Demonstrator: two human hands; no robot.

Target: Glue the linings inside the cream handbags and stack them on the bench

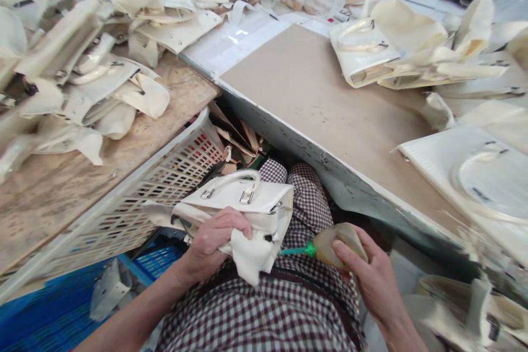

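On my lap lies a cream-white handbag point(247, 201) with a looped handle and small metal fittings. My left hand point(218, 236) grips its near side, fingers closed around the folded material, and a loose flap hangs down beside them. In my right hand point(367, 264) is a squeeze glue bottle point(336, 245), yellowish and translucent, with a green nozzle. The nozzle points left, its tip close to the bag's right side; whether it touches I cannot tell. Part of the bag's inside is hidden by my left hand and the flap.
A wooden table point(181, 88) at left bears a heap of unfinished cream bags point(107, 82). Ahead is a brown-topped table point(297, 77), with more bags point(487, 159) on its right. Beside my legs stand a white basket point(160, 187) and a blue crate point(58, 308).
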